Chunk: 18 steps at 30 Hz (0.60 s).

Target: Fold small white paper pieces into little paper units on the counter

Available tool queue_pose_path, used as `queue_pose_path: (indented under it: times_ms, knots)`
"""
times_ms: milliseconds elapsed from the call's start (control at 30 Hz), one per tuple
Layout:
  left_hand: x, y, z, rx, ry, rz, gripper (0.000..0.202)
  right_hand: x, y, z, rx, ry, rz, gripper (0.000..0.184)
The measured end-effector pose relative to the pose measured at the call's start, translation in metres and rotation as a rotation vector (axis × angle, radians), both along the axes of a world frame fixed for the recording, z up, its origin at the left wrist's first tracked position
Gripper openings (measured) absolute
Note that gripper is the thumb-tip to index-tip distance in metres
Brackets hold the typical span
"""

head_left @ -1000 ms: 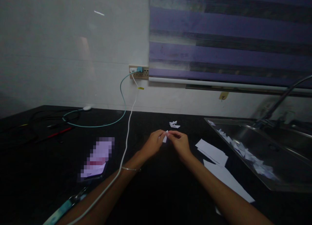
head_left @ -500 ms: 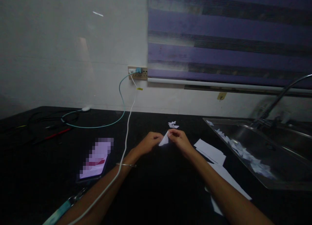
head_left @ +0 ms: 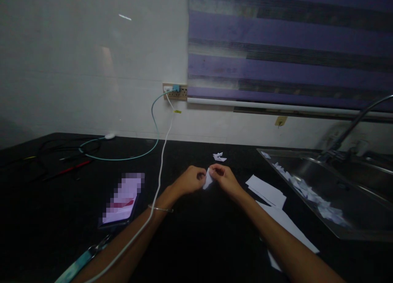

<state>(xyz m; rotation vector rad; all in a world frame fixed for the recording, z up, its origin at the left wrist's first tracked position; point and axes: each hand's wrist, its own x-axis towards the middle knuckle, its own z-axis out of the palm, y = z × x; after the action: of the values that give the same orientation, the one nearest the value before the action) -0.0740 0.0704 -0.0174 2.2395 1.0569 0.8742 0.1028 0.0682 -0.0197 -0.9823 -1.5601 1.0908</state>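
Between my two hands is a small piece of folded white paper (head_left: 208,180), held just above the black counter. My left hand (head_left: 193,179) has its fingers curled and closed at the paper's left edge. The thumb and finger of my right hand (head_left: 223,176) pinch its upper right side. Right behind the hands lie a few small folded paper pieces (head_left: 220,156). White paper sheets (head_left: 266,191) lie right of my right hand, and more sheets (head_left: 290,225) are partly hidden under my right forearm.
A sink (head_left: 362,205) with a curved tap (head_left: 346,129) is on the right, many folded paper pieces (head_left: 310,195) along its edge. A phone (head_left: 123,201) lies at left. A white cable (head_left: 160,168) runs from the wall socket (head_left: 181,93) across my left forearm.
The folded paper has turned to a steeper, narrower angle between my fingers. My left fingers have curled in more closely. The view has shifted slightly.
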Motion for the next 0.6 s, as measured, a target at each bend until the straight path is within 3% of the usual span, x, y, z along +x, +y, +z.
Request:
queue_pose_path:
  times_ms: [333,500,600]
  knots:
    - [0.0,-0.005,0.007,0.112,0.212,0.09,0.023,-0.003,-0.003,0.004,0.137,-0.082,-0.02,0.023]
    - [0.003,-0.005,0.006,0.163,0.278,0.169,0.023,-0.004,-0.01,0.005,0.293,-0.301,-0.179,0.031]
    - [0.004,-0.007,0.008,0.163,0.282,0.22,0.027,-0.003,-0.012,0.006,0.347,-0.385,-0.219,0.021]
